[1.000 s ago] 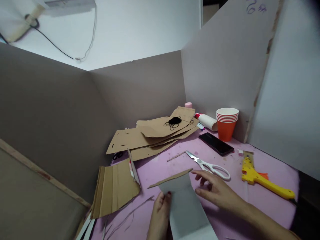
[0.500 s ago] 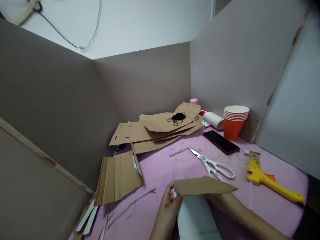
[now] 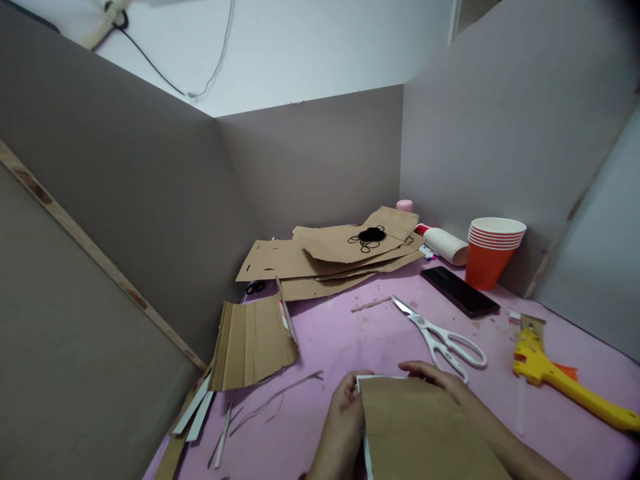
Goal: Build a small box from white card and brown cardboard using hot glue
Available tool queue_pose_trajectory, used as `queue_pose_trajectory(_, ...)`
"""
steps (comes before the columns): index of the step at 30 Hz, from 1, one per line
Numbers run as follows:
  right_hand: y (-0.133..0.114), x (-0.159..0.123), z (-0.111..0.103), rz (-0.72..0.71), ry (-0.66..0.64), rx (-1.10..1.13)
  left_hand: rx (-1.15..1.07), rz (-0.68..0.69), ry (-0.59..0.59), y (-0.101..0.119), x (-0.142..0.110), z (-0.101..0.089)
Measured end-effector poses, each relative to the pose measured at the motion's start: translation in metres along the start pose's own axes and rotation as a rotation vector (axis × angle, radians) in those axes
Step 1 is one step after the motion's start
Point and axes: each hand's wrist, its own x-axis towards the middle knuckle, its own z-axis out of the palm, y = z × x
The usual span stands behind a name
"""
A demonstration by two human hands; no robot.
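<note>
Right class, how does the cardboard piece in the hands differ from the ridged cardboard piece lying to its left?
The held cardboard piece lies flat with a smooth brown face, gripped by the left hand and right hand. The ridged cardboard piece is creased in parallel folds, curls upward at one edge, and lies untouched. Both are brown and rest on the pink table.

Flat cardboard sheet (image 3: 425, 433) at the hands: plain brown face, white edge. Desk (image 3: 350, 333): pale pink-lilac cover. Long-bladed scissors (image 3: 440, 337): white handles, silver blades. Stacked paper cups (image 3: 493, 257): orange walls, white insides. Slim rectangular phone (image 3: 460, 291): glossy black. Glue gun (image 3: 560, 380): yellow. Pile of cardboard sheets (image 3: 325, 257): brown, topped by a tangle of black elastic loops (image 3: 370, 235). Partition walls (image 3: 320, 167): grey-brown.
</note>
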Motion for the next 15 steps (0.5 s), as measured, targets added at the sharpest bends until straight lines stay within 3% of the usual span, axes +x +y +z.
queue_pose_trajectory(4,-0.009,-0.008,0.011,0.149,-0.08,0.331,0.008,0.001,0.021,-0.005,0.003,-0.003)
queue_pose_trajectory(7,0.0,-0.011,0.015,0.169,-0.066,0.415,-0.03,0.003,0.015,-0.011,0.006,-0.007)
queue_pose_trajectory(12,0.008,-0.019,0.011,-0.029,0.046,0.102,-0.006,0.02,0.021,-0.013,0.009,-0.009)
queue_pose_trajectory(15,0.0,-0.023,0.004,-0.171,0.015,-0.143,0.027,0.054,0.025,-0.01,0.012,-0.01)
